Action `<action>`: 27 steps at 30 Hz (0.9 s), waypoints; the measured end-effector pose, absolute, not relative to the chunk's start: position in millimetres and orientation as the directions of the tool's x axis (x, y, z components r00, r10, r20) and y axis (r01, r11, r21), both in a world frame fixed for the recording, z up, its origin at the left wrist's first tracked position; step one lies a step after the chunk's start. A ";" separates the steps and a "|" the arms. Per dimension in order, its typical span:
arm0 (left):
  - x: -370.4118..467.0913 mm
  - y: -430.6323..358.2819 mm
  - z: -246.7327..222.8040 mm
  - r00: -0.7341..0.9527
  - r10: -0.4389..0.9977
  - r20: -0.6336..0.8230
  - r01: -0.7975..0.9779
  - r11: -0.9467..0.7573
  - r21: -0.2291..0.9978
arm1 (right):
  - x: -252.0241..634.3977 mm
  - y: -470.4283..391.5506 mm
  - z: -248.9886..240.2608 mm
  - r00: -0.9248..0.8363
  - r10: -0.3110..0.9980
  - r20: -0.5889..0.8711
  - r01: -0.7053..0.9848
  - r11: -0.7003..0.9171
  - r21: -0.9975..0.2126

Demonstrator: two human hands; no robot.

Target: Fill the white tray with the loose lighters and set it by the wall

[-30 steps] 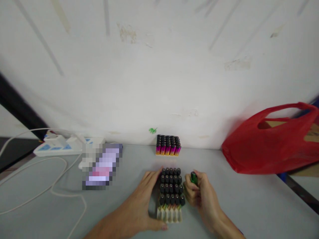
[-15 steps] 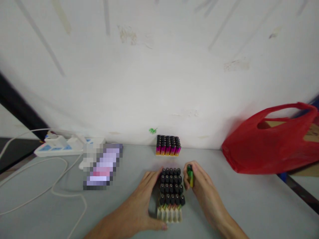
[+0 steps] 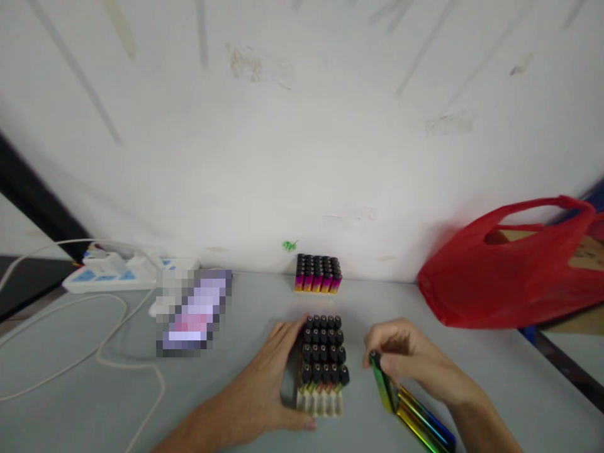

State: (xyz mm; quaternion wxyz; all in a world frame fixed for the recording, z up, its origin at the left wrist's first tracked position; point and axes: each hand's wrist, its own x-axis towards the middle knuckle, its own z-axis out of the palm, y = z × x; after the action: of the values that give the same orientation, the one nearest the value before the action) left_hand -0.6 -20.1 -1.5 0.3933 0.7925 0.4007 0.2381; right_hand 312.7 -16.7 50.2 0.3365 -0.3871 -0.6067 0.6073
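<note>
A pale tray (image 3: 319, 404) stands near the table's front with several black-topped batteries (image 3: 323, 353) upright in rows; its nearest row of slots holds none. My left hand (image 3: 264, 384) is spread around the tray's left side, thumb at the front corner and fingertips by the far left corner. To the right of the tray, my right hand (image 3: 410, 358) pinches a green-yellow battery with a black top (image 3: 383, 384), tilted. Just below that hand, shiny batteries in gold, green and blue (image 3: 425, 420) lie side by side on the table.
Near the wall stands a block of pink-and-orange batteries (image 3: 318, 281). A phone with a blurred screen (image 3: 195, 311), a white power strip (image 3: 113, 277) and loose white cables are at the left. A red plastic bag (image 3: 509, 270) sits at the right.
My right hand has moved right and toward me, away from the tray, with its battery now tilted. The shiny batteries below it have come into sight. My left hand stays around the tray.
</note>
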 end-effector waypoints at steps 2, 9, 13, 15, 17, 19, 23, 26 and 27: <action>-0.4 -20.3 -1.7 0.565 0.823 0.057 0.456 -0.369 0.810 | 314.7 -18.8 51.8 -0.589 0.804 -0.089 0.094 -0.041 -0.995; -2.2 -20.4 -5.1 0.571 0.817 0.078 0.438 -0.383 0.813 | 305.0 -23.0 49.1 -0.633 0.749 -0.196 0.218 -0.070 -0.973; -3.2 -19.4 -8.4 0.575 0.816 0.064 0.462 -0.388 0.797 | 304.1 -24.1 46.8 -0.616 0.761 -0.202 0.229 -0.072 -0.971; -3.0 -19.1 -8.3 0.575 0.815 0.066 0.463 -0.391 0.796 | 304.1 -25.2 46.9 -0.612 0.765 -0.200 0.227 -0.073 -0.971; -2.5 -19.2 -6.9 0.574 0.816 0.072 0.457 -0.392 0.799 | 304.1 -26.2 47.3 -0.599 0.777 -0.193 0.229 -0.065 -0.971; -1.9 -19.6 -5.0 0.574 0.815 0.080 0.450 -0.396 0.801 | 303.9 -26.7 47.5 -0.589 0.786 -0.186 0.234 -0.055 -0.971; -1.4 -20.1 -3.0 0.571 0.818 0.076 0.443 -0.384 0.810 | 303.1 -26.5 46.9 -0.589 0.786 -0.189 0.225 -0.065 -0.972; -2.0 -20.2 -3.9 0.574 0.816 0.076 0.438 -0.384 0.813 | 302.4 -26.4 46.6 -0.575 0.794 -0.197 0.220 -0.082 -0.972; -2.3 -20.2 -4.5 0.576 0.814 0.078 0.436 -0.386 0.813 | 302.2 -26.5 46.8 -0.569 0.797 -0.204 0.222 -0.090 -0.971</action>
State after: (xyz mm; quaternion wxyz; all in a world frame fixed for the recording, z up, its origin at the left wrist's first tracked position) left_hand -2.3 -20.2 -4.5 0.3913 0.7967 0.3923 0.2413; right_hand 302.2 -26.5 46.8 0.2318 -0.4022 -0.6334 0.6191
